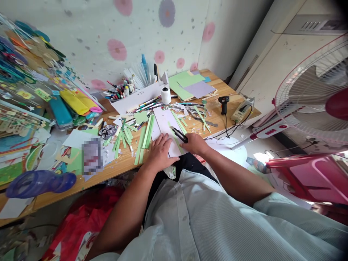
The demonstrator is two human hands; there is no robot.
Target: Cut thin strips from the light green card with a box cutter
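Head view: one white sheet at the near edge of the desk. Left hand, flat and spread, presses its near end. Right hand, grip closed round one black cutter, blade on the sheet; blade tip hard to make out. Green strips, many, left of the sheet. One tape roll and one glue gun beyond it.

My right hand grips a black cutter over a white sheet. Light green strips lie beside it. Table is tan wood. Wall is pale with pink and purple flower dots. My shirt is pale blue, finely striped. Red-rimmed white fan, black glue gun.
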